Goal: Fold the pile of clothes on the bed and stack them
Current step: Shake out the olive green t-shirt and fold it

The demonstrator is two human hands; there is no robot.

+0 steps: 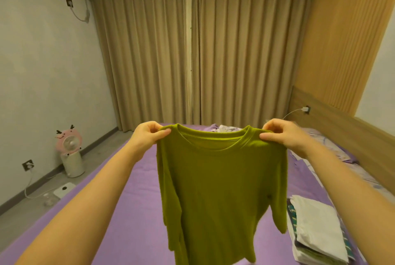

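Mid-task: you held up the green shirt (220, 181), unfolded.
Left hand (147, 134) and right hand (284, 134) pinched its shoulders; folded stack (316, 228) sat near bed's (132, 211) right edge, pile (222, 129) remained at far edge.

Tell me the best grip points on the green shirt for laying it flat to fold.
Grip the green shirt at its two shoulder seams beside the collar, coming from above, one hand per side. The left hand and right hand already pinch it there; it hangs straight and open, sleeves down, so it should probably lower flat onto the purple bed.
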